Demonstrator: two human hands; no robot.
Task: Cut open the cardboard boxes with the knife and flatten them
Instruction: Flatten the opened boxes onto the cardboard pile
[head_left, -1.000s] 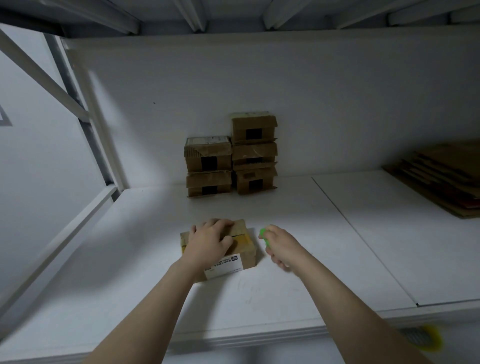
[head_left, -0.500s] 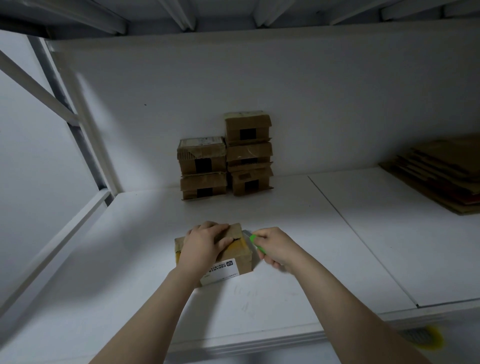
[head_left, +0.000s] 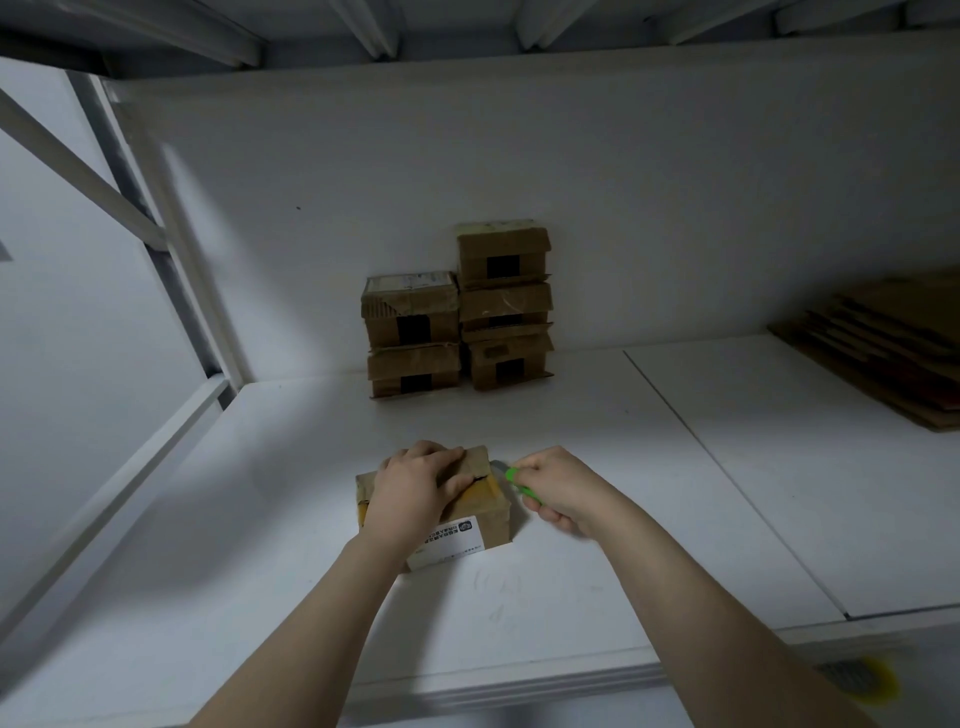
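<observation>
A small brown cardboard box with a white label on its near side sits on the white shelf in front of me. My left hand rests on the box's top with its fingers over the far edge, holding it down. My right hand grips a green knife just to the right of the box. The blade tip points at the box's upper right corner and is at or just touching it. Two stacks of closed cardboard boxes stand against the back wall.
A pile of flattened cardboard lies at the far right of the shelf. A white metal frame with a diagonal brace bounds the left side. The shelf's front edge runs below my forearms, and a seam crosses the shelf on the right.
My right hand has moved left with the knife, bringing the blade up to the box's right top corner. My left hand has stayed on the box.
</observation>
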